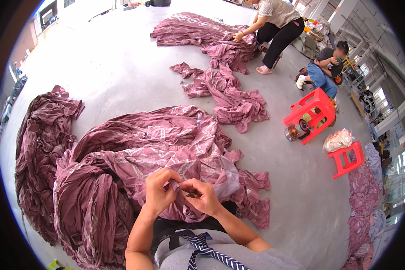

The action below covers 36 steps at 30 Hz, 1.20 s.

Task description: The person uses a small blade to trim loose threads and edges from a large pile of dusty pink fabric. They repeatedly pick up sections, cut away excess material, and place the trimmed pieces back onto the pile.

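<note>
Across my lap and the floor before me spreads a large heap of mauve cloth with pale woven patterns. My left hand is closed, pinching a small bit of this cloth between thumb and fingers. Close beside it, almost touching, my right hand has its fingers curled together. Something small and dark shows between those fingers, too unclear to name. A sheer whitish piece lies on the cloth just beyond my right hand.
Another mauve bundle lies at the left; more cloth trails away ahead. One person bends over a far pile, another sits at the right. Red stools, a metal-ended object and a white bag stand right.
</note>
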Motion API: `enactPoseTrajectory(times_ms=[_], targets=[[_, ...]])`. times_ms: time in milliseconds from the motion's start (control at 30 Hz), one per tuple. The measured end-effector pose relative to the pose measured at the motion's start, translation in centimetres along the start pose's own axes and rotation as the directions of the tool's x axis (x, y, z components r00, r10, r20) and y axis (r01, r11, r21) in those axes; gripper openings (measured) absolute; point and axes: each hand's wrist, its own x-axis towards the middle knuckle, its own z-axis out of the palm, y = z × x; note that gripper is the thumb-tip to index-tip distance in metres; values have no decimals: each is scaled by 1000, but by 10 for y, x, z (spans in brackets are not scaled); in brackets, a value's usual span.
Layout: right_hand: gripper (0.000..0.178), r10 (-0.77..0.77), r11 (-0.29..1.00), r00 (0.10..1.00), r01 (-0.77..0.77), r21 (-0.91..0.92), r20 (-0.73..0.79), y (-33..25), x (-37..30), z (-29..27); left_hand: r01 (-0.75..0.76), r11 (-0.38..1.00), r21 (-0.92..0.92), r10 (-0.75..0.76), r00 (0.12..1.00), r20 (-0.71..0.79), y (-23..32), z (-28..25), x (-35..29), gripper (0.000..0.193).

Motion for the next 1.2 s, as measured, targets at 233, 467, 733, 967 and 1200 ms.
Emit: enactPoseTrajectory(times_ms=[233,467,733,967,1200], targets=[[6,141,962,980,-101,255,-143,-6,21,-5,-38,965,260,151,892,-427,-3,0,4,34],[10,143,962,983,-112,251,-111,4,21,-6,381,834,-399,-448,890,-87,-3,13,-21,20],[8,23,995,1000,-24,-100,-11,7,21,-1,415,791,-450,-466,885,-2,-11,3,-27,26],[17,-111,964,993,118,-238,44,2,21,5,420,771,-480,-485,874,-14,-19,0,-34,16],[24,-207,907,973,229,-353,100,8,19,13,341,751,-565,-468,879,-93,-12,7,-35,15]])
